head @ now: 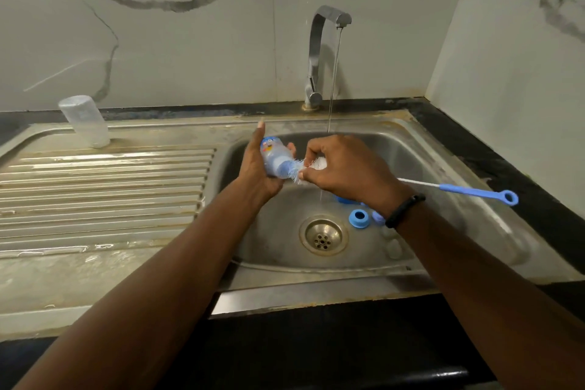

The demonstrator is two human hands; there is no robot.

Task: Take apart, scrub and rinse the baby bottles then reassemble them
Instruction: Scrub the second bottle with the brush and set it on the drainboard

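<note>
My left hand (259,168): curled round the baby bottle (274,159), thumb stretched up along its far side, palm under it, above the far left part of the sink basin (459,199).
Baby bottle: clear with a blue printed base, lying tilted, its open mouth turned to the right towards my other hand.
My right hand (345,168): fingers pinched together on the white bristles of the bottle brush (308,168), right at the bottle's mouth; a black band (403,210) sits on that wrist.
Bottle brush: the bristle head touches the bottle mouth; whether it is already inside I cannot tell. Its thin wire stem runs out to the right behind my wrist and ends in a blue handle (474,191) with a ring at the tip, hanging over the right side of the basin.
Tap (319,54): at the far edge of the sink, a thin stream of water (334,79) falling just behind my right hand.
Basin floor: a blue screw collar (359,218) lies just right of the drain (323,237); other blue pieces near it are partly hidden by my right wrist.
Draining board (104,187): left of the basin, ribbed and wet.
Second bottle (85,121): clear, standing upside down at the far left of the draining board, well apart from my hands.
Worktop (506,161): dark, bordering the sink on the right.
</note>
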